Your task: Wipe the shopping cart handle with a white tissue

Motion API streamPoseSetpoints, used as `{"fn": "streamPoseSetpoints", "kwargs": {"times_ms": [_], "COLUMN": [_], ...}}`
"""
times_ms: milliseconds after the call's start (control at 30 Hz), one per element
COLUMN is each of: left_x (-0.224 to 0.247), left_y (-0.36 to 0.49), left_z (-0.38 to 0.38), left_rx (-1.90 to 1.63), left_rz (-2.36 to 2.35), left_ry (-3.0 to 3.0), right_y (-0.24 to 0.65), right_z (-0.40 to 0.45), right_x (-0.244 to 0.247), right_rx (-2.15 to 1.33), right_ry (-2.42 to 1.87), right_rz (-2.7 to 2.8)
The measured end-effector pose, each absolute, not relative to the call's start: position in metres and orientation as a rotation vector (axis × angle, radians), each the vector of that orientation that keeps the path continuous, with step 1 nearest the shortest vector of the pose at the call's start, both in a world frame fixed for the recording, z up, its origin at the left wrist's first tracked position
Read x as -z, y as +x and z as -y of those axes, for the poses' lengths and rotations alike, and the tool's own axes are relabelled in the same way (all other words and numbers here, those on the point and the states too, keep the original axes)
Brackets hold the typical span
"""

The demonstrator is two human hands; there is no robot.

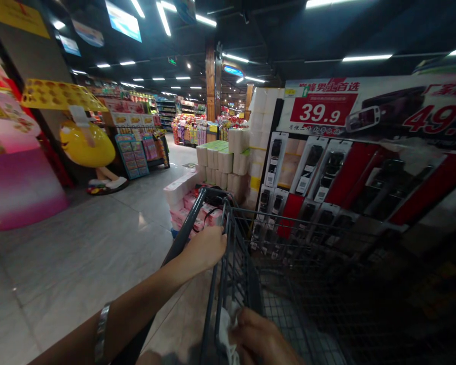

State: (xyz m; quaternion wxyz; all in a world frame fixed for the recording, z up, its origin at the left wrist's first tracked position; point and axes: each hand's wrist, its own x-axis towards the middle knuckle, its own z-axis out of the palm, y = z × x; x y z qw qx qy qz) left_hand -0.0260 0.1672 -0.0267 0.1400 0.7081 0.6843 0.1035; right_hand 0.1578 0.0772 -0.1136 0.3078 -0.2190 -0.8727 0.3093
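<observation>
A dark grey shopping cart (247, 274) with wire mesh sides is in front of me. My left hand (207, 247), with a silver bracelet on its forearm, is closed round the cart's near upper frame, just beside the handle bar (188, 228). Lower down, my right hand (264, 337) is closed on a crumpled white thing (225, 328) with thin cord-like strands, against the cart's wire. Blur hides what exactly the white thing is. Through the mesh, the cart's floor looks dark.
Racks of packaged belts (307, 167) under a price sign (323, 111) stand close on the right. Stacked paper packs (218, 157) and pink packs (180, 213) are ahead. A yellow figure display (87, 144) stands left, beside grey tiled floor (110, 258).
</observation>
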Motion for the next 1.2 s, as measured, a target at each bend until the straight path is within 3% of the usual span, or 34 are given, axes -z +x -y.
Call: {"fn": "streamPoseSetpoints", "kwargs": {"times_ms": [267,733,1200], "left_x": [0.03,0.025,0.022], "left_y": [-0.027,-0.026,-0.021], "left_z": [-0.168,-0.165,-0.16], "left_rx": [-0.318,-0.359,-0.336], "left_rz": [-1.961,-1.993,-1.968], "left_ry": [2.082,1.991,1.98], "right_y": [0.166,0.135,0.114], "right_z": [-0.088,-0.122,-0.159], "right_x": [0.104,0.115,0.109], "right_rx": [-0.731,-0.577,-0.724], "right_ry": [-0.884,-0.883,-0.983], "right_rz": [1.88,2.224,1.832]}}
